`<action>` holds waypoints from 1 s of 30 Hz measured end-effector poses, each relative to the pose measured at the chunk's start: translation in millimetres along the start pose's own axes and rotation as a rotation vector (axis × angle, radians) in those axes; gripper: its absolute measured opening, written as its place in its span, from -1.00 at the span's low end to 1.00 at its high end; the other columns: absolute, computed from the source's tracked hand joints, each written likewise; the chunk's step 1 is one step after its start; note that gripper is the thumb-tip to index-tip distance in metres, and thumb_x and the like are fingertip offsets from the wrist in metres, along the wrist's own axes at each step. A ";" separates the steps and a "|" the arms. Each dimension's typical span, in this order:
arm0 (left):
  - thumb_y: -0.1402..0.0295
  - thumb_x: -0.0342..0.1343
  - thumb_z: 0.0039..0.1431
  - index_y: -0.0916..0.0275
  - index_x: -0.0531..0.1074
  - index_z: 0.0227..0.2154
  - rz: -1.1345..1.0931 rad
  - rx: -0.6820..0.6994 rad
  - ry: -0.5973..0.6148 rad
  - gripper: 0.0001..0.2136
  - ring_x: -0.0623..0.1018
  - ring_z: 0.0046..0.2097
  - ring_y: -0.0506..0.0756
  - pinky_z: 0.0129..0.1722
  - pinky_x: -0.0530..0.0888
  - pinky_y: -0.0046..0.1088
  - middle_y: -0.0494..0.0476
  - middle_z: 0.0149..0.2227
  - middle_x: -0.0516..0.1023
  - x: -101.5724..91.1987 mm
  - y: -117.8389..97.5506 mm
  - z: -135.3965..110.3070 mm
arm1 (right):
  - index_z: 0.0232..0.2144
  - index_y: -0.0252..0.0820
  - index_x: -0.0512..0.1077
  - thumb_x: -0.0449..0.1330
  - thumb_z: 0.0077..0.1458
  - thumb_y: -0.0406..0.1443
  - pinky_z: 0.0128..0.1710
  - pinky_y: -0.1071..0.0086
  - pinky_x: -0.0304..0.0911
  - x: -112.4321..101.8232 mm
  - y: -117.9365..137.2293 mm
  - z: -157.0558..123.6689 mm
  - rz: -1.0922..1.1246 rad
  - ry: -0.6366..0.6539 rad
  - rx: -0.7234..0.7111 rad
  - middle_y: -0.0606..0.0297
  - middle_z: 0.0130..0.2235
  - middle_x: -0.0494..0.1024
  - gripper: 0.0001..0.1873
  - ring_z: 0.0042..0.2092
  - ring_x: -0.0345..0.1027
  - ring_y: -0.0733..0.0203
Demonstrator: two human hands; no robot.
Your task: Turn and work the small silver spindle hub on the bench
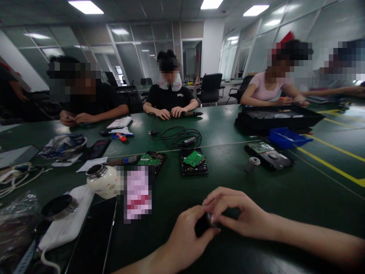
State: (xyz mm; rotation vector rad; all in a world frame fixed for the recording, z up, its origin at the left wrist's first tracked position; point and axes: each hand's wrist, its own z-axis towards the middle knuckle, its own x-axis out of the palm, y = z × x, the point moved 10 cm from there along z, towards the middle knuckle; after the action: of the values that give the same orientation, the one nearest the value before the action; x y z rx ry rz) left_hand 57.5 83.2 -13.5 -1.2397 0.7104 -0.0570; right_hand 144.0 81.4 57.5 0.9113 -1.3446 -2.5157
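Over the near part of the green table, my left hand and my right hand meet. Pinched between their fingertips is a small, dark, shiny metal piece; the fingers cover most of it, so its kind cannot be made out. Beyond my hands lies a black hard drive with a loose-looking green circuit board on top. Another hard drive rests to the right, beside an upright small metal cylinder.
A smartphone, a cream flask and a white power bank crowd my left side. A coiled black cable, a blue bin and a black tray lie farther off. Several people sit across the table.
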 end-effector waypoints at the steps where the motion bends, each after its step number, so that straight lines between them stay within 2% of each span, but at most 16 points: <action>1: 0.43 0.27 0.09 0.19 0.51 -0.20 -0.002 0.003 -0.008 -0.80 0.56 -0.13 0.13 -0.06 0.45 -0.38 0.06 -0.17 0.60 -0.9 -0.4 -0.3 | -0.30 -0.14 0.53 0.25 0.12 -0.45 -0.07 0.27 0.43 -4.0 2.8 1.3 0.003 -0.013 -0.017 0.22 -0.15 0.54 -0.86 -0.09 0.47 0.20; 5: 0.42 0.28 0.09 0.09 0.45 0.00 -0.014 0.010 0.002 -0.62 0.52 0.02 0.14 0.10 0.38 -0.33 0.03 -0.01 0.56 -1.6 -2.3 -0.6 | -0.30 -0.12 0.50 0.26 0.09 -0.49 -0.07 0.25 0.46 -42.2 1.9 4.1 -0.010 -0.159 -0.046 0.24 -0.13 0.52 -0.82 -0.10 0.50 0.18; 8: 0.40 0.27 0.11 0.07 0.43 0.03 -0.001 -0.012 0.021 -0.60 0.51 0.05 0.15 0.12 0.37 -0.29 0.03 0.02 0.55 -1.2 -1.2 -0.8 | -0.28 -0.14 0.49 0.28 0.09 -0.41 -0.07 0.22 0.48 -72.2 -27.9 -3.7 -0.042 -0.257 0.044 0.20 -0.08 0.48 -0.87 -0.09 0.50 0.14; 10: 0.39 0.27 0.11 0.07 0.43 0.04 0.005 -0.023 0.026 -0.60 0.50 0.06 0.16 0.13 0.37 -0.27 0.03 0.03 0.54 -1.4 -0.7 -1.3 | -0.25 -0.16 0.49 0.28 0.10 -0.34 -0.07 0.20 0.49 -77.6 -56.8 -13.0 -0.074 -0.228 0.124 0.16 -0.06 0.47 -0.88 -0.10 0.51 0.13; 12: 0.38 0.27 0.11 0.05 0.42 0.04 0.001 -0.027 0.030 -0.59 0.50 0.07 0.15 0.14 0.37 -0.27 0.02 0.04 0.54 -1.3 -1.0 -1.9 | -0.24 -0.18 0.52 0.27 0.11 -0.27 -0.05 0.19 0.48 -74.0 -85.7 -24.3 -0.125 -0.160 0.205 0.13 -0.04 0.46 -0.85 -0.08 0.49 0.11; 15: 0.38 0.27 0.11 0.03 0.42 0.04 0.001 -0.024 0.030 -0.59 0.50 0.06 0.14 0.13 0.37 -0.29 0.00 0.03 0.54 -1.6 -1.9 -2.3 | -0.22 -0.19 0.53 0.26 0.13 -0.24 -0.01 0.19 0.45 -67.0 -111.4 -37.4 -0.141 -0.116 0.261 0.11 -0.04 0.47 -0.82 -0.03 0.45 0.09; 17: 0.38 0.27 0.11 0.03 0.42 0.04 0.009 -0.029 0.033 -0.59 0.50 0.06 0.14 0.13 0.37 -0.29 -0.01 0.03 0.54 -1.2 -1.1 -1.9 | -0.24 -0.20 0.52 0.24 0.15 -0.24 -0.03 0.19 0.46 -66.4 -114.3 -39.8 -0.106 -0.143 0.266 0.12 -0.05 0.47 -0.84 -0.06 0.47 0.11; 20: 0.38 0.27 0.11 0.02 0.41 0.05 0.018 -0.041 0.035 -0.58 0.50 0.07 0.14 0.14 0.37 -0.28 -0.02 0.04 0.54 -0.5 1.3 -0.6 | -0.27 -0.20 0.51 0.25 0.14 -0.24 -0.07 0.19 0.48 -68.3 -103.5 -33.8 -0.068 -0.171 0.251 0.13 -0.06 0.47 -0.86 -0.12 0.50 0.14; 24: 0.38 0.28 0.10 0.04 0.42 0.05 0.019 -0.042 0.037 -0.58 0.50 0.07 0.13 0.14 0.37 -0.29 -0.01 0.04 0.54 -0.5 2.1 0.2 | -0.25 -0.17 0.52 0.30 0.08 -0.24 -0.01 0.16 0.44 -78.7 -82.8 -24.6 -0.146 -0.163 0.207 0.13 -0.05 0.48 -0.82 -0.04 0.46 0.08; 27: 0.39 0.28 0.10 0.04 0.42 0.04 0.015 -0.034 0.036 -0.58 0.50 0.06 0.13 0.14 0.37 -0.30 -0.01 0.03 0.54 -1.5 0.7 -0.6 | -0.20 -0.17 0.52 0.30 0.08 -0.20 -0.01 0.13 0.44 -95.2 -82.0 -32.0 -0.180 -0.198 0.227 0.10 -0.03 0.49 -0.76 -0.01 0.45 0.03; 30: 0.38 0.27 0.11 0.04 0.42 0.05 0.008 -0.032 0.036 -0.58 0.50 0.06 0.13 0.14 0.37 -0.30 -0.01 0.03 0.54 -1.9 -0.1 -1.0 | -0.17 -0.16 0.51 0.30 0.07 -0.20 -0.02 0.14 0.45 -101.5 -89.5 -48.5 -0.211 -0.162 0.284 0.09 -0.01 0.48 -0.73 -0.02 0.46 0.02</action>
State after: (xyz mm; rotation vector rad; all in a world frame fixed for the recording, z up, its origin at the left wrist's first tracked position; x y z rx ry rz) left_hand 55.5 83.0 -12.6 -1.2687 0.7506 -0.0617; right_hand 266.9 139.8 11.2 0.9622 -1.7785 -2.6465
